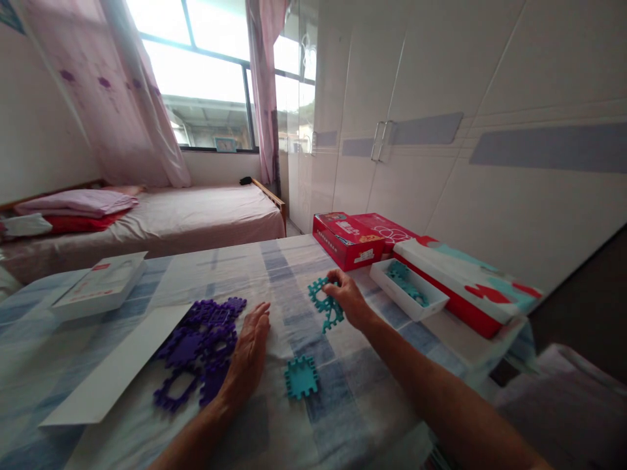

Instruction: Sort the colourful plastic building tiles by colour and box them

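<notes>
My right hand (344, 295) pinches teal interlocking puzzle tiles (325, 301) with cut-out middles, held above the cloth. My left hand (253, 339) rests with its fingers stretched out, beside a heap of purple interlocking tiles (189, 349). Between my forearms a solid teal tile (302, 378) lies flat on the tablecloth. More teal tiles (407, 282) lie in a small white box (426, 312) to the right of my right hand. Whether my left palm touches the purple heap, I cannot tell.
A long white panel (117, 365) lies left of the purple tiles, with a flat white box (100, 284) behind it. Red boxes (347, 241) and a red-and-white carton (460, 281) stand at the table's back right. Beyond are a bed (210, 209) and a wardrobe (421, 78).
</notes>
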`<move>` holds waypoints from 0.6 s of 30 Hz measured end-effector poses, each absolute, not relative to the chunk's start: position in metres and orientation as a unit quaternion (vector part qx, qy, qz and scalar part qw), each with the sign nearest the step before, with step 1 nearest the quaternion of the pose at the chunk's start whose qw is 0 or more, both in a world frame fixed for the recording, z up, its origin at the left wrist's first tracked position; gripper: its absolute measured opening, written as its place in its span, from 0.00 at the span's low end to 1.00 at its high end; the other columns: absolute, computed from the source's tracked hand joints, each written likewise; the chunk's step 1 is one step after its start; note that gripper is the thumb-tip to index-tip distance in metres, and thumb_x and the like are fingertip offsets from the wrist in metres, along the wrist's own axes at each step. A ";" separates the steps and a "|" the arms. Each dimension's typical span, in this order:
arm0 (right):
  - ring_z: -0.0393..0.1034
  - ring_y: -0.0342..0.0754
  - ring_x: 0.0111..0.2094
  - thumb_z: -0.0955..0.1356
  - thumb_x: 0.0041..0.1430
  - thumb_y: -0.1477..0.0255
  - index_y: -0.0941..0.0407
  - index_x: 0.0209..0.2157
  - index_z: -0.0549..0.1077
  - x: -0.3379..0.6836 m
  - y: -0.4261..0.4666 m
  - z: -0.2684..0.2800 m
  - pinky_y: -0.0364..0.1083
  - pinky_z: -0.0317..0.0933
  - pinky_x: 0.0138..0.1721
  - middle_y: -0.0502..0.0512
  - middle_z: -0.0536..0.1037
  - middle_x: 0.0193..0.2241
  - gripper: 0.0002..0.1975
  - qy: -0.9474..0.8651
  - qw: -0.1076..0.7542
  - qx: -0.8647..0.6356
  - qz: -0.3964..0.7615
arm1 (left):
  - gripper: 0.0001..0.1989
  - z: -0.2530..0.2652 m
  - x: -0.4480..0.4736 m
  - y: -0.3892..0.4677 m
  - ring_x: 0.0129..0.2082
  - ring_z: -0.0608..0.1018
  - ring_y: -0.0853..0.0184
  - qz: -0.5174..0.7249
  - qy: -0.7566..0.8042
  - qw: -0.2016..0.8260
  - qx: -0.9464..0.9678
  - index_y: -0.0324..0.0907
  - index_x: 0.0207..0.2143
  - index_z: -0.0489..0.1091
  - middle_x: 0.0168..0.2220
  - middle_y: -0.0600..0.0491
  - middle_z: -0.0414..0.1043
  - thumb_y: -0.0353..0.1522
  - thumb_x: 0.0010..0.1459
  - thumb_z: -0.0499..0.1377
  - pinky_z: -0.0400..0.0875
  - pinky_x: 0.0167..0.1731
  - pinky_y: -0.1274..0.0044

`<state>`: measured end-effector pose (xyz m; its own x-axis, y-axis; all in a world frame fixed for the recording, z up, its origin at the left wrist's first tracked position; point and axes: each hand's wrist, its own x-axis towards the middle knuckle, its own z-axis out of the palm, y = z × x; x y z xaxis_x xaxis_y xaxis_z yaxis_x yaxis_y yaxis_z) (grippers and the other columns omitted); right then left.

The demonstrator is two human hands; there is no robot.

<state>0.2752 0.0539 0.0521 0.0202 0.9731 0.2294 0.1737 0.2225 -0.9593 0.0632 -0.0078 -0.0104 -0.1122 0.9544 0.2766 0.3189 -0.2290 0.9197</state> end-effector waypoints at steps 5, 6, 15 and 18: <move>0.61 0.40 0.21 0.65 0.40 0.65 0.55 0.33 0.64 0.381 0.074 0.085 0.40 0.59 0.24 0.45 0.67 0.23 0.15 -0.501 0.594 -0.557 0.292 | 0.26 -0.014 0.062 -0.007 0.59 0.61 0.58 0.517 0.535 0.301 0.596 0.43 0.53 0.63 0.58 0.46 0.58 0.48 0.62 0.41 0.58 0.57 0.62; 0.62 0.40 0.21 0.65 0.40 0.64 0.55 0.32 0.64 0.403 0.077 0.091 0.41 0.59 0.24 0.45 0.67 0.22 0.15 -0.496 0.589 -0.585 0.253 | 0.26 -0.014 0.062 -0.007 0.59 0.61 0.59 0.518 0.535 0.300 0.597 0.43 0.53 0.63 0.58 0.47 0.58 0.48 0.62 0.41 0.57 0.57 0.62; 0.69 0.46 0.29 0.66 0.47 0.59 0.58 0.30 0.72 0.466 0.080 0.080 0.45 0.64 0.33 0.54 0.75 0.26 0.16 -0.565 0.478 -0.649 0.174 | 0.27 -0.012 0.063 -0.007 0.58 0.62 0.58 0.520 0.537 0.302 0.592 0.43 0.52 0.64 0.58 0.47 0.58 0.49 0.61 0.42 0.57 0.57 0.62; 0.70 0.49 0.37 0.62 0.54 0.59 0.57 0.31 0.73 0.467 0.077 0.074 0.47 0.63 0.42 0.57 0.77 0.33 0.17 -0.597 0.458 -0.645 0.134 | 0.27 -0.014 0.061 -0.006 0.57 0.63 0.58 0.520 0.539 0.303 0.589 0.43 0.51 0.65 0.59 0.47 0.58 0.49 0.61 0.42 0.59 0.57 0.62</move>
